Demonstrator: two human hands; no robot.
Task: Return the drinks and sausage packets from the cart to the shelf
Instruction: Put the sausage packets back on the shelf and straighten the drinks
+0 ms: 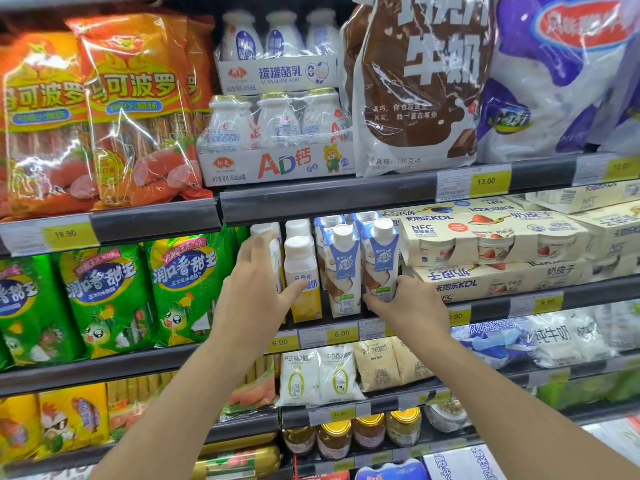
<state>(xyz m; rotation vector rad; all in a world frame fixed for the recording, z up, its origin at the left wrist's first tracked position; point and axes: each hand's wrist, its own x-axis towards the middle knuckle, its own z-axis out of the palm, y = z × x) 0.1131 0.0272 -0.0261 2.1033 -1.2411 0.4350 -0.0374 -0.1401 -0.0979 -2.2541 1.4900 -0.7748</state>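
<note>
Stood upright at the front of the middle shelf [346, 332], just left of the boxed yoghurt multipacks [491, 251]: a blue-and-white drink carton [381, 261], seemingly being slotted beside its twin. Gripped low at its base by the right hand [412, 306], arm stretched forward. Further left, left hand [258, 292] wrapped round a white bottle [275, 258], thumb against the yellow-labelled one.

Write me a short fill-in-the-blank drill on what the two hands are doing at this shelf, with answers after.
1. The right hand grips the blue-and-white carton near its ____.
2. The left hand touches a bottle whose lower label is ____.
3. The price tag under the cartons reads ____.
4. The sausage packets left of the left hand are ____.

Answers: bottom; yellow; 6.00; green
</note>
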